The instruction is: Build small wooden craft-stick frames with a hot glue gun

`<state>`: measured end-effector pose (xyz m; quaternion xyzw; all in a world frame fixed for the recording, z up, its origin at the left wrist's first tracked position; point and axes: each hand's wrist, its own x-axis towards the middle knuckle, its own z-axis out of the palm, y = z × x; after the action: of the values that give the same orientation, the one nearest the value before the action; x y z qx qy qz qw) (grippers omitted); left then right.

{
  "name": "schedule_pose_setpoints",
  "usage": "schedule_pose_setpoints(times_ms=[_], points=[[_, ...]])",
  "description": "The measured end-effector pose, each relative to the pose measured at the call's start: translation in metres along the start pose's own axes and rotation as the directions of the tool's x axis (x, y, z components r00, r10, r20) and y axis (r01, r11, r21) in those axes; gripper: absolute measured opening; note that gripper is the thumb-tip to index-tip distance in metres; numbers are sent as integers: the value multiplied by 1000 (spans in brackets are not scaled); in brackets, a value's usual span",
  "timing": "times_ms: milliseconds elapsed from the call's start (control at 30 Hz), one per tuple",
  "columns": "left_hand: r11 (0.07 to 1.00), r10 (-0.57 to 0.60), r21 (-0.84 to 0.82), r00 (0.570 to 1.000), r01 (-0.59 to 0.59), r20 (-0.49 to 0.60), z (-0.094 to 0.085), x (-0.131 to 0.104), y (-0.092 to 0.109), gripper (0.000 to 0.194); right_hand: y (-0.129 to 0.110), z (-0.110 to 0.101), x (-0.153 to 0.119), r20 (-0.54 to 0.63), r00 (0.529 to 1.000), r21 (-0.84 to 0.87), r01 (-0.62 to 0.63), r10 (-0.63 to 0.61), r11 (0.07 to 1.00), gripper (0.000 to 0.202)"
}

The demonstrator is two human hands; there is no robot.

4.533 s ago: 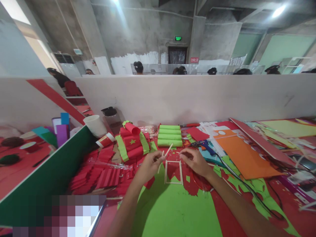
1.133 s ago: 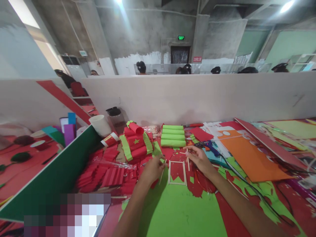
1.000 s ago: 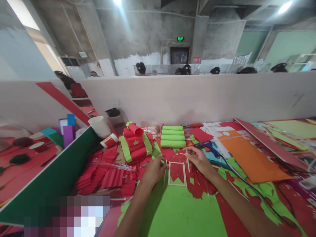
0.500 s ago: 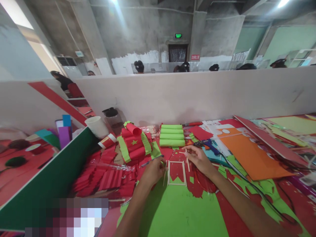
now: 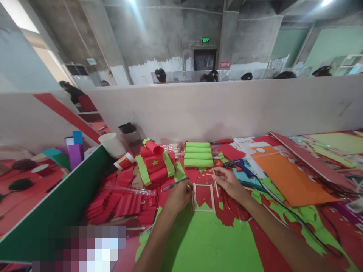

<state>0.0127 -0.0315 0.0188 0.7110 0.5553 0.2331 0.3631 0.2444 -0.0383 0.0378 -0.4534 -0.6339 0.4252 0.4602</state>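
Observation:
A small rectangular frame of pale wooden sticks [image 5: 212,198] lies over red and green paper in front of me. My left hand [image 5: 181,194] is at its left side, fingers pinched on a thin wooden stick [image 5: 193,204] that runs along that edge. To the right, my right hand [image 5: 228,183] is closed on pale wooden sticks [image 5: 216,185], one of them pointing down beside the frame. A blue pen [image 5: 176,183] lies just behind my left hand. Below the frame spreads a large green sheet [image 5: 215,241].
Folded red paper pieces [image 5: 127,204] lie on the left beside a dark green divider [image 5: 56,200]. Green paper rolls [image 5: 198,155] and a red-green paper piece with a star [image 5: 155,163] stand behind. A blue glue gun [image 5: 242,167], its cable and orange paper [image 5: 289,173] lie right.
My left hand has brought its stick slightly right, from a small gap to up against the frame's left side. My right hand has stayed almost in place.

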Motion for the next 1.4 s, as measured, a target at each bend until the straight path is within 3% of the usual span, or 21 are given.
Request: schedule_pose_setpoints(times_ms=[333, 600, 733, 933, 1200, 1400], points=[[996, -59, -63, 996, 63, 67, -4, -3, 8, 15, -2, 2, -2, 32, 999, 19, -44, 44, 999, 34], [992, -69, -101, 994, 78, 87, -7, -5, 12, 21, -4, 27, -5, 164, 980, -105, -93, 110, 990, 18], [996, -26, -82, 997, 32, 77, -7, -5, 11, 22, -7, 41, -4, 196, 980, -296, 24, 37, 955, 14], [999, 17, -48, 998, -14, 64, -6, -1, 3, 21, -7, 51, -1, 281, 957, -542, 215, -66, 812, 13], [997, 3, -74, 998, 2, 66, -8, -5, 9, 21, 2, 51, -3, 327, 943, -633, 262, -55, 729, 9], [998, -7, -60, 998, 10, 61, -8, -5, 8, 19, 2, 50, -5, 268, 962, -689, 228, -50, 688, 16]])
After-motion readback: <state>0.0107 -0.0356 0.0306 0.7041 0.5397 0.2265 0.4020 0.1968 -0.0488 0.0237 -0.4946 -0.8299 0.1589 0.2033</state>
